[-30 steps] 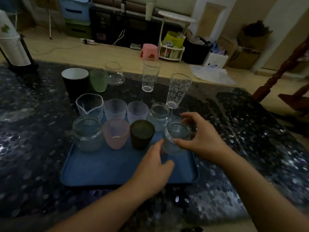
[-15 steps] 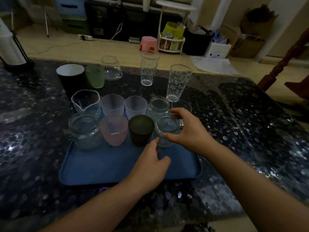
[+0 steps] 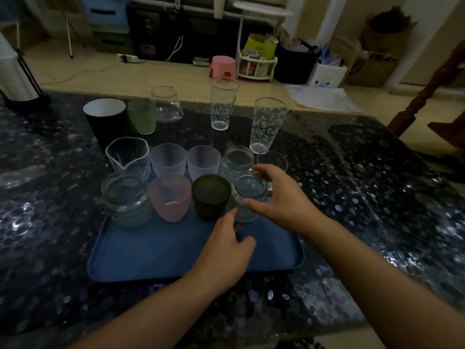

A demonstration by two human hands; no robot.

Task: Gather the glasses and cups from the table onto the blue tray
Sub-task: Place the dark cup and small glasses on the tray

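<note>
On the right part of the blue tray (image 3: 141,253), just beside the dark green cup (image 3: 210,195), my right hand (image 3: 279,197) pinches a small clear glass (image 3: 247,195) at its rim, thumb in front and fingers behind, I think to fit it into the front row without knocking its neighbours. My left hand (image 3: 226,248) hangs half-open over the tray with one finger toward the glass base; whether it touches, I cannot tell, and whether the glass already stands on the tray is hidden by dim light.
</note>
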